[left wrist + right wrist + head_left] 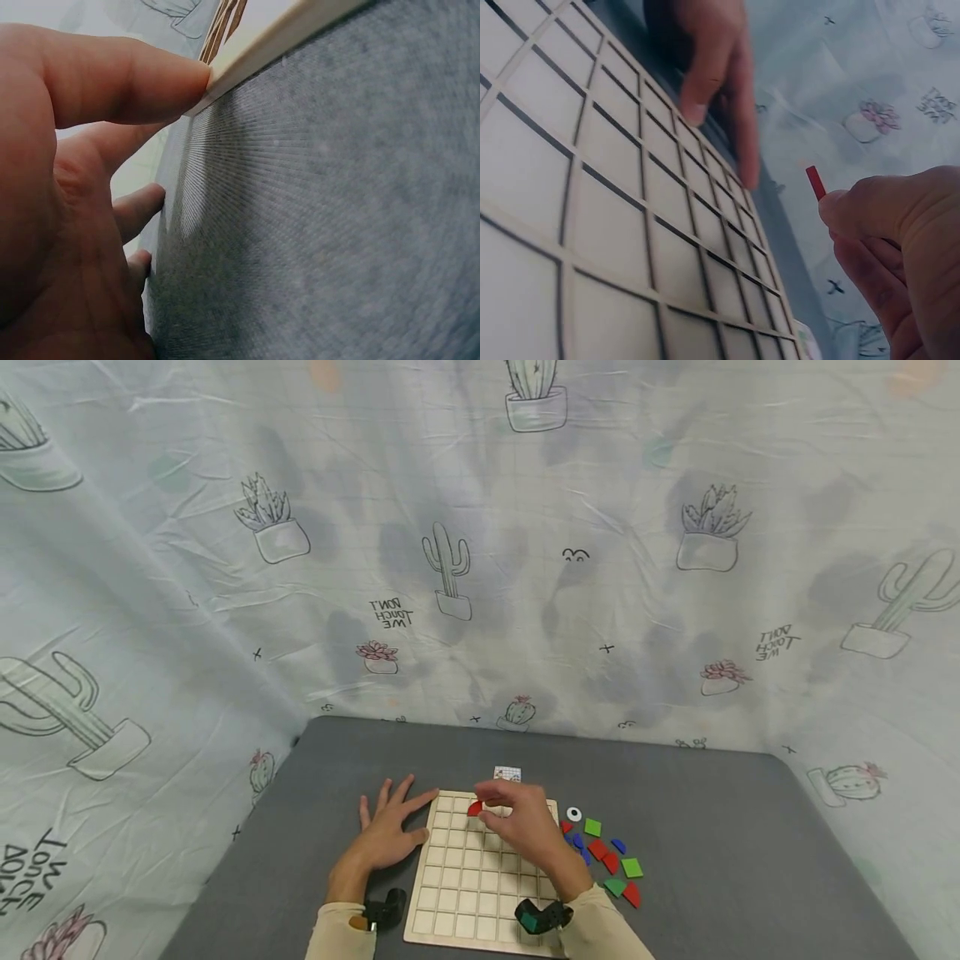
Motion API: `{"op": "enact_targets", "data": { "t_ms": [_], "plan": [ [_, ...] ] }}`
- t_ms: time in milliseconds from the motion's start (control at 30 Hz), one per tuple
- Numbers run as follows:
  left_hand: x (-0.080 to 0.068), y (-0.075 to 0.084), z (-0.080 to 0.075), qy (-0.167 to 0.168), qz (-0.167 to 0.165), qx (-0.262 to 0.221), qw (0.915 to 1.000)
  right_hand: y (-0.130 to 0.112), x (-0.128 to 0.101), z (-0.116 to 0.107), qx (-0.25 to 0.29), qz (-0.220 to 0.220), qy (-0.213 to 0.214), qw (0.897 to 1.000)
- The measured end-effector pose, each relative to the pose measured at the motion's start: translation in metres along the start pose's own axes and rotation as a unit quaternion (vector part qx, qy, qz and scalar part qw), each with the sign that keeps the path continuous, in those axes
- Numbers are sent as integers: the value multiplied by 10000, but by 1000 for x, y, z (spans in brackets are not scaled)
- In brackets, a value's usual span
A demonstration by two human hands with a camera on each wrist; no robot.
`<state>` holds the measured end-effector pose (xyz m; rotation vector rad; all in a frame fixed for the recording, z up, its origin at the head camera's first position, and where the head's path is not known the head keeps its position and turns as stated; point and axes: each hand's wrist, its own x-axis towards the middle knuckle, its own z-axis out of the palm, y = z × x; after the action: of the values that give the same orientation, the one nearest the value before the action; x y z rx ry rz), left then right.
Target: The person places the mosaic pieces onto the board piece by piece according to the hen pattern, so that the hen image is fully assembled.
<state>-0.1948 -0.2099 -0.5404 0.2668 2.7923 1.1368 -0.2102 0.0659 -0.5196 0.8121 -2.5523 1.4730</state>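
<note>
A wooden grid board [465, 881] with rows of square recesses lies on the grey table. My left hand [386, 837] rests at its left side, fingers spread, with thumb and index finger touching the edge. In the left wrist view the thumb presses the board's pale rim [262, 52]. Above the board's far part, my right hand [521, 822] pinches a small red quarter-circle tile [475, 808] between thumb and fingers. The right wrist view shows this red tile [815, 181] edge-on, held clear of the grid [615, 165].
Right of the board lie loose flat tiles: green squares [632, 867], red pieces [632, 894], blue pieces [618, 845], a green piece [615, 887] and a white disc [573, 814]. A small printed card [507, 773] lies behind the board. A cactus-print curtain [495, 527] surrounds the table [712, 843].
</note>
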Motion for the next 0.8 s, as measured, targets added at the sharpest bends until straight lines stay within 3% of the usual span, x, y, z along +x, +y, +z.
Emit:
{"op": "enact_targets", "data": {
  "t_ms": [433, 800],
  "plan": [
    [1, 0, 1, 0, -26, 19, 10000, 13, 7, 30, 36, 128, -252, 9996],
    [0, 2, 0, 132, 22, 34, 9999, 17, 9, 38, -412, -273, -223, 9985]
  ]
}}
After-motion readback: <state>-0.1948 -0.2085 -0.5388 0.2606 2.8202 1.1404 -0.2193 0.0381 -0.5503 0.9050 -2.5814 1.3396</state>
